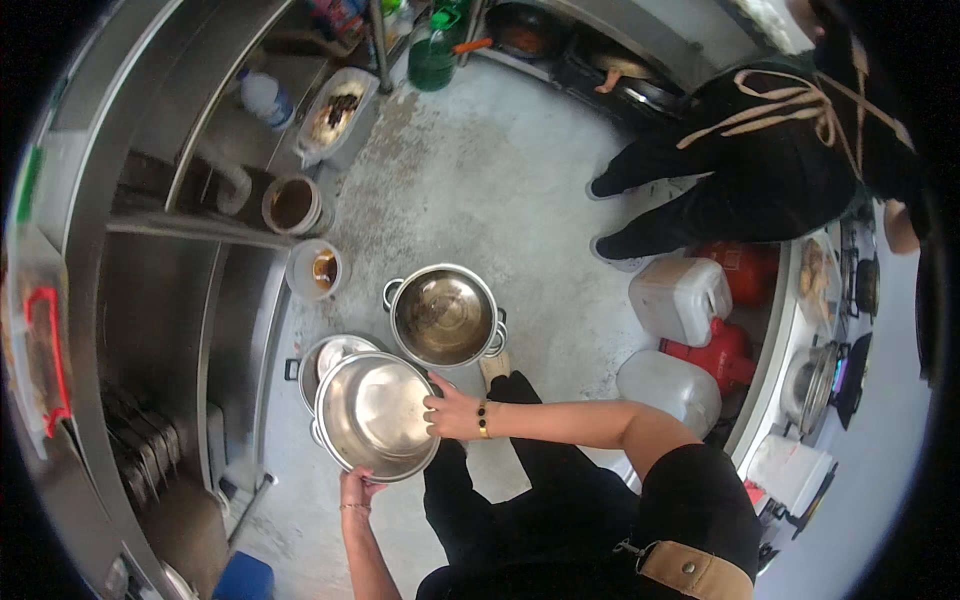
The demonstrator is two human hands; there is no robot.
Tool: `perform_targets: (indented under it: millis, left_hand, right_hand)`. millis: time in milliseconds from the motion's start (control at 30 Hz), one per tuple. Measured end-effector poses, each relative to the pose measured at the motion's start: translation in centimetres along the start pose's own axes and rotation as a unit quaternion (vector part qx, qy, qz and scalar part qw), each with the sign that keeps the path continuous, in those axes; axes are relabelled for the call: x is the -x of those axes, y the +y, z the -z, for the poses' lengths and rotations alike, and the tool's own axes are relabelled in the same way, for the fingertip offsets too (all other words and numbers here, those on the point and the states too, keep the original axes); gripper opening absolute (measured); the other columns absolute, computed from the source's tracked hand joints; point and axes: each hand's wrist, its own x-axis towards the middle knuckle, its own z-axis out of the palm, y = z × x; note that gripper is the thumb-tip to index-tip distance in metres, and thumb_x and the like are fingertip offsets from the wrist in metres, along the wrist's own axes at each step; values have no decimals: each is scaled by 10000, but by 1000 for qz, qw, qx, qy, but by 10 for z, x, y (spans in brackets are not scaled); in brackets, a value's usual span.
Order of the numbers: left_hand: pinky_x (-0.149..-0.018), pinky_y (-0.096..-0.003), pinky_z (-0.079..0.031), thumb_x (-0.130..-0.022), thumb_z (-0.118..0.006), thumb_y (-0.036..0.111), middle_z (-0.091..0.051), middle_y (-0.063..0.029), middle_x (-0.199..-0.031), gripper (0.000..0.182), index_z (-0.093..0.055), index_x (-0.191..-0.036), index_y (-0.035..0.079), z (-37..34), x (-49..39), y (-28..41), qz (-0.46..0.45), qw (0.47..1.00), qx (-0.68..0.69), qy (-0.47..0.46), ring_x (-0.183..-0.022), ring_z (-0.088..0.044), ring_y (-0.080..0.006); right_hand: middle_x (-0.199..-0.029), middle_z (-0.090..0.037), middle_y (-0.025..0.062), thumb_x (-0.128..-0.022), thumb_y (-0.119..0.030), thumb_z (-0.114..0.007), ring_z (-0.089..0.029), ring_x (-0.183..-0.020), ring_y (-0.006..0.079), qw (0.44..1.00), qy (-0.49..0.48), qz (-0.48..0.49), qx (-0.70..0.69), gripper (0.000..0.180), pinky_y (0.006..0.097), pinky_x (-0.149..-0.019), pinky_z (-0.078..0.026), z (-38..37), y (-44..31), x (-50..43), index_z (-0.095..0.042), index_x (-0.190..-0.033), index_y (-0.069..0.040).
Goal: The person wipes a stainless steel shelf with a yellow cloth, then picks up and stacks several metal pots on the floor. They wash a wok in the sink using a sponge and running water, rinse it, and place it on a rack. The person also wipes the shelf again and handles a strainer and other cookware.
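A shiny stainless steel pot is tilted so that its inside faces up at me, and both my hands are on its rim. My left hand grips the lower left edge. On the opposite side, my right hand grasps the rim near a handle. Partly hidden behind this pot, another metal pot with a side handle rests on the floor, with a round metal piece over it. Just beyond stands a wide two-handled pot, its inside browned, with shallow liquid possibly at the bottom.
Along the left counter's base stand a plastic tub, a brown-filled bucket and a food container. Another person's legs are at upper right. White jerrycans and a red gas cylinder line the right side.
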Motion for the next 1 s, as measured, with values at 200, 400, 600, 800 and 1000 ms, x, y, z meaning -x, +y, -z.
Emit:
perform_targets:
  millis: [200, 400, 600, 800, 1000]
  left_hand:
    - [-528, -362, -592, -685, -458, 21, -582, -172, -857, 386, -428, -1047, -111, -37, 5, 18, -40, 998, 3, -44, -655, -626, -252]
    - [-591, -414, -590, -688, -452, 24, -562, -208, -950, 460, -378, -1130, -83, -29, 6, 36, -41, 995, -35, -80, -756, -631, -314]
    - [-647, -406, -568, -764, -500, 126, -554, -191, -1020, 482, -359, -1199, -27, 15, 22, 41, -60, 990, -52, -116, -781, -625, -278]
    - [-815, -406, -470, -879, -465, 324, -401, -149, -1292, 559, -259, -1346, 98, 27, 54, 34, -161, 985, 10, -62, -899, -602, -284]
    - [-874, -392, -419, -894, -394, 344, -302, -140, -1367, 520, -292, -1340, 96, 57, 59, 54, -217, 975, 48, 29, -967, -581, -305]
  right_hand:
    - [-780, -557, -55, -668, -207, -604, -472, -975, 173, 1000, -18, -8, 13, 63, 621, -1004, -218, 51, 3, 27, -631, -717, -178]
    - [-819, -559, -54, -667, -182, -600, -475, -980, 173, 999, -6, -25, 27, 82, 618, -1004, -224, 72, -15, 18, -620, -745, -164]
    - [-805, -559, -48, -672, -142, -588, -472, -973, 171, 999, -23, -43, 3, 135, 618, -1002, -209, 62, -41, -17, -596, -805, -155]
    - [-817, -567, -24, -667, -138, -630, -466, -1008, 197, 992, -85, -92, -20, 191, 634, -980, -216, 80, -54, -22, -593, -854, -147]
    - [-996, -581, -28, -671, -173, -668, -463, -1057, 181, 969, -93, -225, -30, 279, 608, -973, -252, 122, -52, 3, -604, -943, -168]
